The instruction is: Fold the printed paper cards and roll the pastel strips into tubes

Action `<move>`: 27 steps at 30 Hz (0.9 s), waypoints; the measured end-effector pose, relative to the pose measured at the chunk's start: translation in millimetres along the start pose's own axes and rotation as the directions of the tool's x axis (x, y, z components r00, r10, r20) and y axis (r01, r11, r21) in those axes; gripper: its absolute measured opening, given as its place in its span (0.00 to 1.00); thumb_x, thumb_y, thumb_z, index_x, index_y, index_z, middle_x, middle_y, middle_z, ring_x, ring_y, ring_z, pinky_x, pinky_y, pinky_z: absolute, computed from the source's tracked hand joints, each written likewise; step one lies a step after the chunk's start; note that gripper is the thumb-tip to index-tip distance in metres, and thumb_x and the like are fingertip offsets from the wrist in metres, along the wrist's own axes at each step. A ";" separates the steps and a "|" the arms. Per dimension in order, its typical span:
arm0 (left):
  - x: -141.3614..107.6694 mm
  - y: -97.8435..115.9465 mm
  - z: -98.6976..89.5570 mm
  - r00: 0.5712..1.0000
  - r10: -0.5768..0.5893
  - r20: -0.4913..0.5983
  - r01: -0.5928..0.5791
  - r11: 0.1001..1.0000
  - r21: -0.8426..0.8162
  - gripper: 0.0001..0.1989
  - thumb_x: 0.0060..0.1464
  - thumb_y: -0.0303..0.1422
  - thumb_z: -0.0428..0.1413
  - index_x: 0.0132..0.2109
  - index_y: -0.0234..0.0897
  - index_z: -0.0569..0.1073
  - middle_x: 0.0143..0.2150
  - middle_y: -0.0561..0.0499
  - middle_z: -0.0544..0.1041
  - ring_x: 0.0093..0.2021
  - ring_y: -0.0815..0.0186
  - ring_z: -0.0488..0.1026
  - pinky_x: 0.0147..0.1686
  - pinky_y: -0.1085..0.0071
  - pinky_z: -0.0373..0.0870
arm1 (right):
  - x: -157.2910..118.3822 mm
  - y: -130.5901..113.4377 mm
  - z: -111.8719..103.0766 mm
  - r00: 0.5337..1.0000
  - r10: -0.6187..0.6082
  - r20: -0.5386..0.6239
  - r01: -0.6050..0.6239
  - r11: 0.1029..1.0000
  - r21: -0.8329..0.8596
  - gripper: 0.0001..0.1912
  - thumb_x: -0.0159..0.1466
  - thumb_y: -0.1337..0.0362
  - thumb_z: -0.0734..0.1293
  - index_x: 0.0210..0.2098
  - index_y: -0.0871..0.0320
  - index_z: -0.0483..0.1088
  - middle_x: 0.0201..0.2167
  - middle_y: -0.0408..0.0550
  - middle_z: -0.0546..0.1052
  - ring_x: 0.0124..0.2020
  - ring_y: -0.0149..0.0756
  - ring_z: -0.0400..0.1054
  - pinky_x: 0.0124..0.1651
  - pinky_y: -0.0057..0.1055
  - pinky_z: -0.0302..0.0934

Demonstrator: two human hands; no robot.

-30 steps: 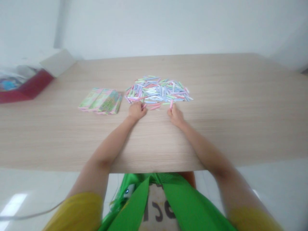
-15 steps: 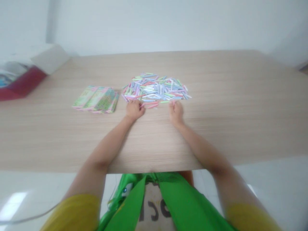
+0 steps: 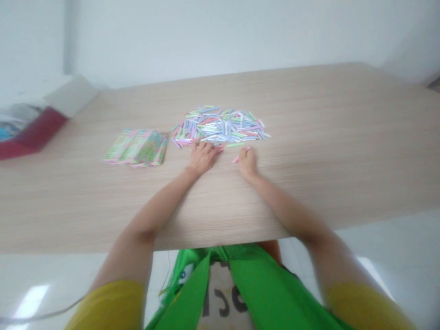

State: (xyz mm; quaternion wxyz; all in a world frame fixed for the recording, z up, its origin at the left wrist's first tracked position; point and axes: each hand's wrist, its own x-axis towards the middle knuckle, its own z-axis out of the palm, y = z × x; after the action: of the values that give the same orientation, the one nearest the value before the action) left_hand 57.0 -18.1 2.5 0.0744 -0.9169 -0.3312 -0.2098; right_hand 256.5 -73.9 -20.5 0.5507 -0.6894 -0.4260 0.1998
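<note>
While both bare forearms stretch out over a wooden table (image 3: pixel 302 192), a green mesh vest (image 3: pixel 268 288) and yellow sleeves (image 3: pixel 110 305) show below its near edge. Well beyond the left hand, a red box (image 3: pixel 34 137) sits at the table's far corner, with a pale lid (image 3: pixel 72 96) just behind it. Just left of the left hand lies a flat row of green-and-pink paper packets (image 3: pixel 135 147). Directly ahead of both hands spreads a loose pile of pastel paper strips (image 3: pixel 220 128). The left hand (image 3: pixel 202 158) is open and palm-down, its fingers spread and touching the pile's near edge. The right hand (image 3: pixel 248 162) is partly curled, just short of the pile, with a pink strip (image 3: pixel 235 159) at its fingers; whether it grips that strip cannot be told.
</note>
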 end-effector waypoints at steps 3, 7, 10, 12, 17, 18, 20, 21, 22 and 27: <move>6.4 12.5 7.2 1.000 0.015 -0.003 -0.015 0.999 -0.049 0.16 0.66 0.33 0.46 0.54 0.45 0.76 0.52 0.42 0.77 0.57 0.48 0.65 0.58 0.44 0.52 | 2.4 6.9 3.1 0.999 -0.010 -0.041 0.014 0.995 0.096 0.13 0.70 0.57 0.56 0.30 0.52 0.59 0.20 0.40 0.65 0.26 0.34 0.61 0.35 0.30 0.57; 8.7 18.2 9.8 0.999 -0.037 0.005 0.037 0.998 -0.057 0.16 0.66 0.29 0.45 0.49 0.37 0.78 0.49 0.39 0.78 0.58 0.49 0.66 0.59 0.45 0.53 | -5.9 8.6 12.5 0.999 -0.022 0.035 0.011 0.954 0.300 0.14 0.69 0.52 0.58 0.31 0.51 0.56 0.22 0.37 0.63 0.23 0.30 0.59 0.28 0.26 0.57; 6.5 15.2 8.3 0.990 -0.141 -0.015 0.138 0.983 -0.121 0.12 0.65 0.31 0.49 0.44 0.35 0.77 0.45 0.39 0.78 0.55 0.49 0.68 0.58 0.45 0.56 | -12.1 8.7 17.9 0.987 -0.024 0.157 -0.053 0.883 0.466 0.20 0.66 0.43 0.61 0.32 0.51 0.56 0.21 0.35 0.63 0.18 0.27 0.57 0.20 0.23 0.52; 3.0 14.0 8.2 0.979 -0.202 -0.026 0.190 0.954 -0.230 0.09 0.64 0.32 0.51 0.42 0.35 0.76 0.42 0.40 0.78 0.51 0.51 0.70 0.55 0.50 0.61 | -10.8 10.0 18.1 0.981 -0.008 0.194 -0.096 0.847 0.522 0.24 0.63 0.38 0.63 0.31 0.52 0.57 0.19 0.35 0.65 0.16 0.24 0.54 0.17 0.22 0.47; -7.9 24.3 9.7 0.986 -0.169 0.013 0.142 0.785 -0.603 0.11 0.66 0.37 0.48 0.39 0.36 0.71 0.35 0.46 0.76 0.38 0.63 0.72 0.43 0.66 0.68 | -1.2 10.8 11.7 0.967 0.014 0.255 -0.169 0.783 0.598 0.29 0.61 0.34 0.61 0.26 0.54 0.59 0.18 0.36 0.65 0.13 0.22 0.51 0.16 0.22 0.43; -9.0 27.8 9.6 0.986 -0.160 0.039 0.145 0.737 -0.660 0.12 0.65 0.38 0.48 0.39 0.36 0.70 0.33 0.48 0.76 0.35 0.64 0.71 0.41 0.68 0.68 | -1.0 10.0 10.5 0.960 0.004 0.280 -0.182 0.770 0.611 0.29 0.61 0.34 0.61 0.26 0.54 0.59 0.18 0.36 0.65 0.13 0.21 0.51 0.16 0.23 0.42; -9.7 34.4 9.0 0.983 -0.167 0.082 0.173 0.657 -0.734 0.12 0.64 0.39 0.50 0.39 0.35 0.71 0.31 0.50 0.75 0.31 0.66 0.71 0.38 0.69 0.67 | -2.5 7.5 8.6 0.942 -0.030 0.333 -0.198 0.753 0.627 0.29 0.60 0.34 0.63 0.26 0.55 0.59 0.18 0.36 0.65 0.13 0.21 0.51 0.16 0.23 0.42; -9.5 37.1 8.7 0.979 -0.182 0.090 0.187 0.633 -0.751 0.12 0.63 0.39 0.52 0.38 0.35 0.71 0.30 0.50 0.76 0.31 0.66 0.71 0.37 0.69 0.67 | -3.7 6.0 7.7 0.932 -0.049 0.359 -0.204 0.748 0.632 0.29 0.60 0.34 0.64 0.25 0.55 0.59 0.17 0.36 0.64 0.13 0.21 0.51 0.16 0.23 0.41; -9.1 39.1 8.6 0.976 -0.199 0.094 0.199 0.617 -0.762 0.12 0.62 0.39 0.52 0.38 0.35 0.72 0.31 0.50 0.76 0.32 0.66 0.71 0.38 0.69 0.67 | -4.9 4.5 6.9 0.922 -0.065 0.381 -0.210 0.744 0.635 0.29 0.60 0.35 0.65 0.25 0.55 0.59 0.17 0.36 0.64 0.13 0.21 0.51 0.16 0.23 0.41; -8.4 39.9 10.9 0.969 -0.235 0.082 0.198 0.529 -0.825 0.20 0.63 0.38 0.52 0.57 0.32 0.72 0.32 0.50 0.79 0.36 0.64 0.74 0.47 0.66 0.68 | -4.0 -3.7 1.4 0.904 -0.032 0.426 -0.292 0.682 0.670 0.27 0.62 0.38 0.65 0.25 0.54 0.58 0.15 0.35 0.61 0.14 0.22 0.49 0.16 0.23 0.40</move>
State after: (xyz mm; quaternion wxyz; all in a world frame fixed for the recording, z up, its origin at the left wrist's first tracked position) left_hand 80.3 -50.6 -10.9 -0.3849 -0.7913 -0.3030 -0.3660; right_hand 251.9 -76.2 -18.3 0.6597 -0.3898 -0.3658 0.5282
